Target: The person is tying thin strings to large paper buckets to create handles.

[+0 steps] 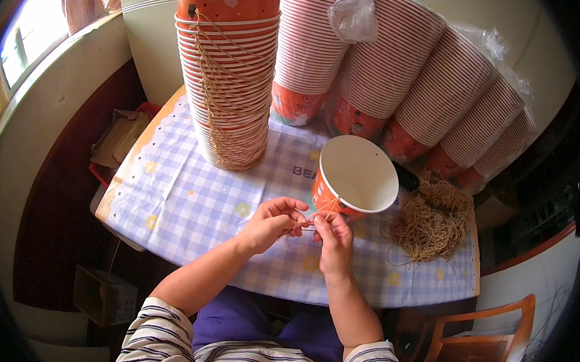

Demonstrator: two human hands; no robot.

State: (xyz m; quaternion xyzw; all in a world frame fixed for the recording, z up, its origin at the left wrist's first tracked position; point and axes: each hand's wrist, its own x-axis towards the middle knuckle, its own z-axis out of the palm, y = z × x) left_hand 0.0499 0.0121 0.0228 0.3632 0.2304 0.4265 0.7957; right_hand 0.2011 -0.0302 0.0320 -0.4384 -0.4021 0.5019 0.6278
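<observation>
A large orange paper bucket (366, 168) with a white inside and white rim stands tilted toward me on the table. A thin tan cord (330, 207) runs from the near side of its rim down to my fingers. My left hand (271, 226) pinches the cord just left of the bucket. My right hand (334, 241) grips it close by, thumb and fingertips together, below the rim. The fingertips of both hands nearly meet, and the exact loop or knot between them is too small to make out.
A tall stack of orange buckets (235, 106) with tan cords hanging down its side stands at the left. Several wrapped stacks of paper buckets (382, 55) line the back. A heap of loose tan cord (430, 228) lies right. A checked tablecloth (203, 209) covers the table; a wooden chair (478, 348) stands lower right.
</observation>
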